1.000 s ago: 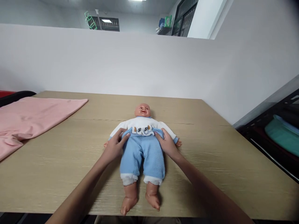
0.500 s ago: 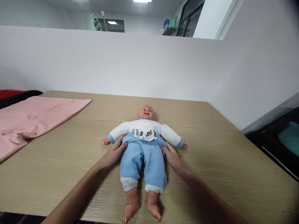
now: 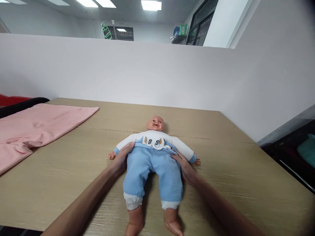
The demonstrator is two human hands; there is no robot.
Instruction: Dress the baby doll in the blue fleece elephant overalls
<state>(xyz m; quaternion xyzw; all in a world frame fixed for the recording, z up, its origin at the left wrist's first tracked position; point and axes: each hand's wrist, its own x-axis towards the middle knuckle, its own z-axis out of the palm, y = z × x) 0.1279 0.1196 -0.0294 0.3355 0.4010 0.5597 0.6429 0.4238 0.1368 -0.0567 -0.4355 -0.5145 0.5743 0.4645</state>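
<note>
A baby doll (image 3: pixel 155 124) lies face up on the table, its head away from me and its bare feet toward me. It wears a white top (image 3: pixel 157 135) with blue cuffs and fluffy blue trousers (image 3: pixel 151 160) with white hems. A cartoon face with round eyes shows at the waist. My left hand (image 3: pixel 123 155) is closed on the left side of the trousers at the waist, its fingers partly hidden. On the opposite side my right hand (image 3: pixel 184 164) grips the trousers near the waistband, thumb on top, other fingers hidden beneath.
A pink cloth (image 3: pixel 49 121) lies over the left of the wooden table (image 3: pixel 236 177). A white partition wall (image 3: pixel 147 72) rises behind the far edge. Beyond the table's right edge are dark furniture and a teal item (image 3: pixel 307 147).
The doll's legs have spread farther apart, and both trouser legs look wider. Both hands remain at the waist, with the right pushed slightly outward. The view has tilted up a little.
</note>
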